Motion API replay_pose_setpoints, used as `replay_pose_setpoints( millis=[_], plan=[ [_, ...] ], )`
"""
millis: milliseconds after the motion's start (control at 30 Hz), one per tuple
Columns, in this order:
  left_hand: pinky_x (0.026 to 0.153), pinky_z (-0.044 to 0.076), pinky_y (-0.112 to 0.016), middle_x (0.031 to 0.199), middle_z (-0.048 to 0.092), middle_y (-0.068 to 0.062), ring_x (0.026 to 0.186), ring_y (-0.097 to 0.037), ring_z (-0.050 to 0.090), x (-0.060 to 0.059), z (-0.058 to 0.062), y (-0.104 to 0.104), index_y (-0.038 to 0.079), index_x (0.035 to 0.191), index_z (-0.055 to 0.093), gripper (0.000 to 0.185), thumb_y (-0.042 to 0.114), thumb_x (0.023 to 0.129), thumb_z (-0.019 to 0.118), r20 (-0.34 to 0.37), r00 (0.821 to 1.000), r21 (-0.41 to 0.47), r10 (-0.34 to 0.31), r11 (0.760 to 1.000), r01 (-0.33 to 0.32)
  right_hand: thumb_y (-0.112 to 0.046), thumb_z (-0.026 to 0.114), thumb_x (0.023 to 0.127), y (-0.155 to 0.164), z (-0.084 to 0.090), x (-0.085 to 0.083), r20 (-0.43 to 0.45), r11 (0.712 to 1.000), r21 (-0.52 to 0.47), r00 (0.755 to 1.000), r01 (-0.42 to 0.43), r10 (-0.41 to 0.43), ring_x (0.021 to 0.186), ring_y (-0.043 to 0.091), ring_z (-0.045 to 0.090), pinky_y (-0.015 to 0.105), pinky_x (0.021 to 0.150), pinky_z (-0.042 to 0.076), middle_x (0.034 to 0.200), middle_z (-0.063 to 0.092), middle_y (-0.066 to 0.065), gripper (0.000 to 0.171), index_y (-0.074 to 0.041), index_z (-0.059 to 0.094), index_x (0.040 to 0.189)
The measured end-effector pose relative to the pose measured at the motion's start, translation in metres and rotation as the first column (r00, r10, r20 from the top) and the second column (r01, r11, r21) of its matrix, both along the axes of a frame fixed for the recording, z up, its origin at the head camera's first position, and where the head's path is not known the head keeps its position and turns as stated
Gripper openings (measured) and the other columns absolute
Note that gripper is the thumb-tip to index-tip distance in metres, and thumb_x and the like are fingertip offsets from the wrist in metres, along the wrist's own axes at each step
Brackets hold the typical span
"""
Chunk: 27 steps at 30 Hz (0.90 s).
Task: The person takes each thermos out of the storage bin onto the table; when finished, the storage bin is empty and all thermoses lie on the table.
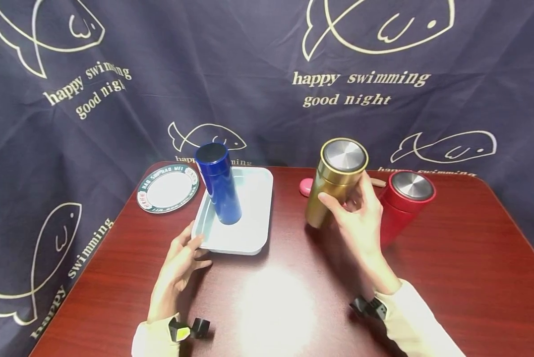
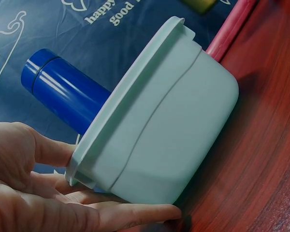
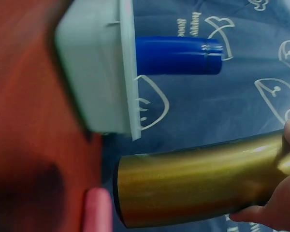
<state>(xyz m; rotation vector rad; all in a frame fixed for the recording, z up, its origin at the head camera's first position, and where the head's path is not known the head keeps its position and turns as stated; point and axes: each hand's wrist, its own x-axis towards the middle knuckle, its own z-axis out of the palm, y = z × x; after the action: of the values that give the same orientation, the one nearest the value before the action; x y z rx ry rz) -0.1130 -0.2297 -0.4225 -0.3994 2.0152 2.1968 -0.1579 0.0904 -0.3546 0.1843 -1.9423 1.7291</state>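
Dark blue cloth (image 1: 231, 74), printed with white fish and lettering, hangs behind a reddish-brown desk (image 1: 472, 277) with a bright glare on its near part. On the desk sits a pale tray (image 1: 255, 208), probably light, thin plastic that could slide or flex; its rolled rim is the sensible place to hold it, and the left hand (image 1: 177, 260) has the near-left corner there, thumb over the rim and fingers below. Right of the tray, tilted and seemingly lifted clear of the desk, is the gold bottle (image 3: 198, 186), its upper body gripped between the thumb and fingers of the right hand (image 1: 358, 223). It looks like rigid metal with a smooth, slippery sheen, likely fairly heavy, more so if filled; a full wrap around mid-body should control it better than a high grip, which leaves the base free to swing. Just right of that hand, the red bottle (image 1: 398, 213) should be equally stiff. The slimmer blue bottle (image 1: 223, 188) stands upright in the tray, narrow enough to topple if the tray is jerked. Beyond the tray's left side lies a plate (image 1: 168, 190), and a small pink item (image 1: 306, 187) shows partly behind the gold bottle.
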Motion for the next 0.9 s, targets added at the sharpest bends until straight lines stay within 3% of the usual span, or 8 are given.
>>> replay_pose_setpoints(
  millis=[300,600,767,900],
  plan=[
    [0.094,0.033,-0.073,0.136,0.043,-0.033,0.126,-0.050,0.041,0.003,-0.002,-0.001,0.007,0.157,0.009,0.062,0.010,0.103,0.038,-0.015,1.000,0.000,-0.015,1.000,0.015,0.003,0.080,0.076,0.009,-0.034,0.002,0.110,1.000,0.001,0.994,0.017,-0.017,0.094,0.005,0.063,0.014,0.083,0.050,0.105,0.064,-0.013,0.059,-0.004,0.056,0.129],
    [0.093,0.035,-0.072,0.129,0.050,-0.028,0.122,-0.046,0.046,0.003,-0.003,0.000,0.008,0.157,0.013,0.059,0.010,0.103,0.036,-0.012,1.000,-0.008,0.010,1.000,-0.010,0.001,0.081,0.075,0.008,-0.043,0.002,0.149,1.000,0.012,0.988,0.029,-0.030,0.097,0.002,0.062,0.013,0.086,0.048,0.107,0.062,-0.020,0.067,-0.009,0.055,0.136],
    [0.094,0.035,-0.072,0.132,0.048,-0.030,0.123,-0.047,0.045,0.001,-0.002,0.001,0.008,0.157,0.013,0.059,0.010,0.103,0.036,-0.014,1.000,-0.005,0.002,1.000,-0.002,0.000,0.081,0.076,0.012,-0.043,0.001,0.156,1.000,0.022,0.988,0.018,-0.021,0.099,0.001,0.062,0.013,0.087,0.048,0.113,0.063,-0.009,0.068,-0.009,0.053,0.137],
    [0.095,0.034,-0.072,0.135,0.045,-0.032,0.125,-0.048,0.044,0.001,-0.001,0.002,0.007,0.157,0.011,0.059,0.009,0.103,0.036,-0.015,1.000,-0.005,-0.002,1.000,0.002,-0.003,0.081,0.078,0.015,-0.043,0.001,0.174,0.998,0.070,0.985,-0.003,-0.009,0.108,0.009,0.061,0.011,0.089,0.046,0.124,0.061,0.003,0.072,-0.012,0.048,0.142]
  ],
)
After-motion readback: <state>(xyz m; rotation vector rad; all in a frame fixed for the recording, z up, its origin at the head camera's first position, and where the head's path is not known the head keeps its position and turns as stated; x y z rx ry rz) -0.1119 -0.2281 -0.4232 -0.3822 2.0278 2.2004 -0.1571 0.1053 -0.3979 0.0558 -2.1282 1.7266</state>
